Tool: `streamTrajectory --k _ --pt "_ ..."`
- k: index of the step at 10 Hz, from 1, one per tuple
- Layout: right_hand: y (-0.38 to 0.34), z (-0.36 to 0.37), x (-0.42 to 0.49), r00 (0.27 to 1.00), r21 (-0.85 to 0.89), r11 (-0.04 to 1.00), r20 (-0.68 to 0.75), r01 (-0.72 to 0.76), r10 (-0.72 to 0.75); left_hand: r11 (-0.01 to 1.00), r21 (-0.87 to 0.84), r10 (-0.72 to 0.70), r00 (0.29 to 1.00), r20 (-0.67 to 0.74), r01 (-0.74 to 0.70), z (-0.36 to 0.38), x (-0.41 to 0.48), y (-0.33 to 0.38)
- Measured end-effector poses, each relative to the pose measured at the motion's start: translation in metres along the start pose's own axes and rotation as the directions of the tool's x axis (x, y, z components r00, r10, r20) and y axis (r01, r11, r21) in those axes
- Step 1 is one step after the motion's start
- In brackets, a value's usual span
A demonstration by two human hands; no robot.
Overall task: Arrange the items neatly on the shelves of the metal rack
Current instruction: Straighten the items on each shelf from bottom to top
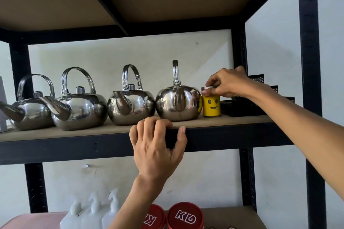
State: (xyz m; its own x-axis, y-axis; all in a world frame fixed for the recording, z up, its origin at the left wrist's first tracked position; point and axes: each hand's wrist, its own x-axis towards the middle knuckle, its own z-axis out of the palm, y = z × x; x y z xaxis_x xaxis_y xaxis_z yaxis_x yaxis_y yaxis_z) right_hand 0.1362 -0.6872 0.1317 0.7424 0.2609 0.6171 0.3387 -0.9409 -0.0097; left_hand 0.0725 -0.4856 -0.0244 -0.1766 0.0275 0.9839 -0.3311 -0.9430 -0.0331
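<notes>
A black metal rack (223, 137) with brown boards fills the view. On its middle shelf stand several shiny steel kettles in a row; the rightmost kettle (177, 103) points its spout toward me. Right beside it stands a small yellow cup with a smiley face (211, 106) and a steel rim. My right hand (226, 83) reaches in from the right and pinches the cup's rim from above. My left hand (158, 147) grips the shelf's front edge below the kettles, fingers curled over the board.
Black mesh organisers (260, 102) sit behind the cup at the shelf's right end. On the shelf below are white spray bottles (93, 214), two red lids marked with letters (184, 217) and a pink thing (31, 219) at the left. A white wall lies behind.
</notes>
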Motion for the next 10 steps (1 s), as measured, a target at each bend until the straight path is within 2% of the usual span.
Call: streamTrajectory --k 3,4,5,6,7,8,10 --pt "-0.001 -0.005 -0.001 1.0 0.011 1.0 0.026 0.009 -0.009 1.0 0.01 0.009 1.0 0.011 -0.009 -0.001 0.0 0.0" --pt "0.001 -0.012 -0.005 1.0 0.078 0.997 0.028 0.009 -0.012 1.0 0.007 0.008 1.0 0.016 -0.008 -0.002 0.001 0.0" --pt "0.009 -0.023 -0.011 0.994 -0.015 0.999 -0.106 -0.04 0.038 1.0 0.006 0.009 1.0 0.02 -0.009 -0.002 0.0 0.0" --pt "0.029 -0.028 -0.015 0.972 -0.104 0.973 -0.143 -0.204 0.188 1.0 0.005 -0.005 1.0 0.029 0.005 -0.002 0.0 0.0" --pt "0.043 -0.022 -0.019 0.951 -0.055 0.949 -0.025 -0.309 0.308 1.0 0.006 -0.02 0.999 0.038 0.02 -0.002 0.0 0.001" --pt "0.045 -0.014 -0.021 0.947 0.052 0.951 -0.091 -0.304 0.307 1.0 0.009 -0.029 0.999 0.035 0.028 -0.002 0.0 0.002" --pt "0.042 -0.003 -0.017 0.948 0.133 0.964 -0.19 -0.232 0.254 0.999 0.005 -0.034 0.999 0.04 0.034 -0.003 0.0 0.002"
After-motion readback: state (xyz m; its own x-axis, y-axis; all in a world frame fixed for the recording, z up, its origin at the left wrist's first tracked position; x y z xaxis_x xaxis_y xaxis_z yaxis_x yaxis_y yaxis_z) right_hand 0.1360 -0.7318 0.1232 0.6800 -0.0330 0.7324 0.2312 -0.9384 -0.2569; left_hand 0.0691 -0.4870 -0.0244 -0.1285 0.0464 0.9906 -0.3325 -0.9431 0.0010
